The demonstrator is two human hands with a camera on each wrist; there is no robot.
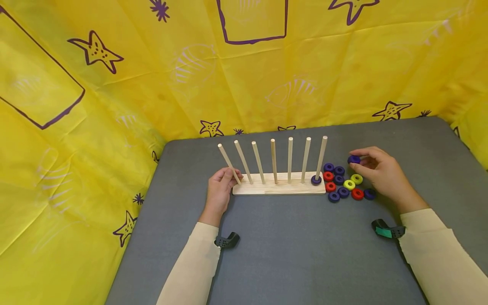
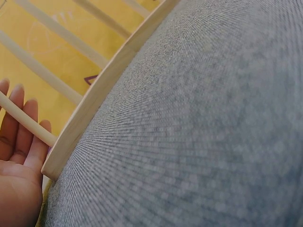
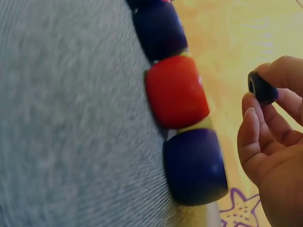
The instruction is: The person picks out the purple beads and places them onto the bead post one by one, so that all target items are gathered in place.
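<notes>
A pale wooden peg rack (image 1: 259, 189) with a row of upright pegs stands on the grey table. My left hand (image 1: 220, 186) is at its left end, holding around the leftmost peg (image 2: 28, 120), with the thumb on the near side and the fingers (image 2: 19, 125) behind. My right hand (image 1: 381, 169) pinches a dark blue ring (image 1: 353, 159) between thumb and fingertips, over the far side of the loose rings. The right wrist view shows this ring (image 3: 262, 89) raised off the table. Another blue ring (image 1: 316, 181) sits at the foot of the rightmost peg.
Just right of the rack lie several loose blue rings (image 1: 334, 197), red rings (image 1: 357, 194) and yellow rings (image 1: 349, 184), close together. A yellow patterned cloth (image 1: 244, 84) hangs behind and to the left of the grey table (image 1: 282, 245).
</notes>
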